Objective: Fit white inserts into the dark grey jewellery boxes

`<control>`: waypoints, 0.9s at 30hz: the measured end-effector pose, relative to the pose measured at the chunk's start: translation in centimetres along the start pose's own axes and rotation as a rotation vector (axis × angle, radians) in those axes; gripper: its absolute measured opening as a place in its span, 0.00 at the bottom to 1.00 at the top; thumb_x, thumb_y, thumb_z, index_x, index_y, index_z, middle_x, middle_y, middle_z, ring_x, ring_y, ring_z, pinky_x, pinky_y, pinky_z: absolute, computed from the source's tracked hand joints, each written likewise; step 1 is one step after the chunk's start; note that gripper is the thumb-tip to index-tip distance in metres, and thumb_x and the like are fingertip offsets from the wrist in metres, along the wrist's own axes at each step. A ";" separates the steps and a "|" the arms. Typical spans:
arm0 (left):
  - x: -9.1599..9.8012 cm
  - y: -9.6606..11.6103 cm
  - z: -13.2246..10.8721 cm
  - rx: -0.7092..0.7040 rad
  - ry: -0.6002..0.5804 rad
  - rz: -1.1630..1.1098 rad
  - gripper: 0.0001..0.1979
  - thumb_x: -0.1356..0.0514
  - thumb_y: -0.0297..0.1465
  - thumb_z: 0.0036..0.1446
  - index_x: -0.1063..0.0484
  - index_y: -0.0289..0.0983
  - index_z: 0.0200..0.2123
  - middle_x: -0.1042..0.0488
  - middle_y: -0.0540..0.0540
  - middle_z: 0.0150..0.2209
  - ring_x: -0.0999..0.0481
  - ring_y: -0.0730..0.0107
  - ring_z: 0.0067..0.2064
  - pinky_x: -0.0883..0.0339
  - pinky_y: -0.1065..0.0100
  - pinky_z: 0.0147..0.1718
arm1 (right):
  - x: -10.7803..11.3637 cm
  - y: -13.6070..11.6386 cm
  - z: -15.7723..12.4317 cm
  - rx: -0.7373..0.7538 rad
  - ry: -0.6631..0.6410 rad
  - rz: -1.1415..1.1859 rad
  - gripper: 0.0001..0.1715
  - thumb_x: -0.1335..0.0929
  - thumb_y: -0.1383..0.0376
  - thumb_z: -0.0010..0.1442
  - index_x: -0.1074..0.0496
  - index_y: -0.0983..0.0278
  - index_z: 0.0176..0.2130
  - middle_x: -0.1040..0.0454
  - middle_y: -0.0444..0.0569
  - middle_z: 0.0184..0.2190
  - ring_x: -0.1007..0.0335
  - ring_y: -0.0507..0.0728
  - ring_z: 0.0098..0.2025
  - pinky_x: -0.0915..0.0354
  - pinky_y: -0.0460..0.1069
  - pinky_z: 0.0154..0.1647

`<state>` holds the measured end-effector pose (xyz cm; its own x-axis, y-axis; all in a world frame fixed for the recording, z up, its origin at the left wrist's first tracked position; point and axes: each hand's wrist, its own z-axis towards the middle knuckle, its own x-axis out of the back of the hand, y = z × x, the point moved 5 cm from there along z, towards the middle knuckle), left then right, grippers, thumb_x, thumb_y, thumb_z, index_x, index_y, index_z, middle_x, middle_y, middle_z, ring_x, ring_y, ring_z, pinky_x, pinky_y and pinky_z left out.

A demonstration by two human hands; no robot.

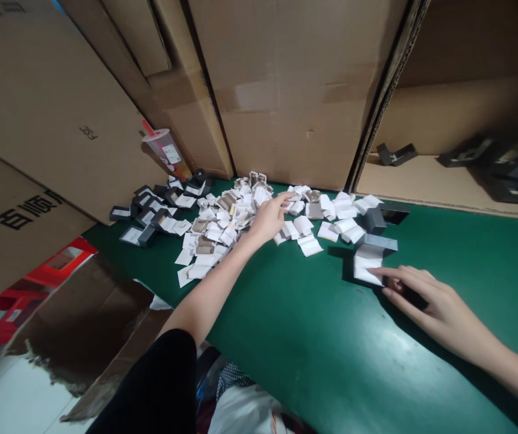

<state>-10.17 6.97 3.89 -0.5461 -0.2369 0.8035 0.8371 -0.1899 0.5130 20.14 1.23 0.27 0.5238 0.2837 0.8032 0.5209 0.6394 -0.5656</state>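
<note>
My right hand (430,301) holds the near edge of a small black box (376,244), index finger on its white lining and thumb at the outside. The box stands open on the green tabletop, its lid raised. My left hand (268,220) reaches over a heap of small folded white card inserts (213,232), fingers stretched forward among the pieces. Whether its fingertips touch one is hard to see. More white inserts (308,244) lie scattered to its right. Just behind the held box is another dark box (392,213).
Several open black boxes (150,211) are piled at the left, near a drink cup (163,147) with a red straw. Large cardboard cartons (286,90) wall off the back. An open carton (444,181) at right holds more black boxes. Torn cardboard (87,319) lies below left.
</note>
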 end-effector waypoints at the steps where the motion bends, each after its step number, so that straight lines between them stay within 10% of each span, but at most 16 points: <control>1: 0.1 0.0 -0.1 -0.011 0.018 0.068 0.24 0.50 0.17 0.55 0.36 0.37 0.54 0.27 0.42 0.49 0.25 0.67 0.46 0.30 0.63 0.48 | 0.0 0.0 0.0 0.001 0.003 0.001 0.21 0.38 0.58 0.64 0.35 0.57 0.55 0.31 0.48 0.33 0.33 0.57 0.36 0.39 0.52 0.39; 8: 0.0 0.0 -0.5 -0.002 -0.021 0.314 0.29 0.39 0.30 0.55 0.42 0.33 0.59 0.32 0.36 0.56 0.32 0.52 0.57 0.36 0.52 0.54 | 0.0 0.0 0.0 -0.006 -0.007 0.000 0.20 0.39 0.57 0.64 0.35 0.58 0.55 0.32 0.48 0.32 0.34 0.57 0.36 0.39 0.52 0.39; 16: -1.0 2.4 -1.0 -0.227 -0.259 -0.058 0.27 0.50 0.24 0.62 0.47 0.42 0.63 0.30 0.43 0.56 0.30 0.66 0.57 0.33 0.61 0.52 | 0.2 -0.1 0.0 -0.015 0.011 -0.002 0.20 0.38 0.56 0.64 0.34 0.57 0.55 0.31 0.47 0.32 0.34 0.56 0.36 0.39 0.51 0.38; 27: 3.0 0.8 -0.4 -0.004 0.024 0.573 0.14 0.48 0.25 0.61 0.27 0.35 0.47 0.26 0.42 0.47 0.33 0.53 0.52 0.38 0.54 0.52 | 0.0 0.1 0.0 -0.017 -0.009 0.004 0.20 0.38 0.57 0.65 0.36 0.57 0.55 0.32 0.48 0.33 0.35 0.57 0.37 0.40 0.52 0.38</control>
<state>-11.13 5.77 6.56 -0.0055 -0.3247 0.9458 0.9996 -0.0279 -0.0038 20.23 1.26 0.25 0.5196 0.2929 0.8027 0.5305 0.6259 -0.5718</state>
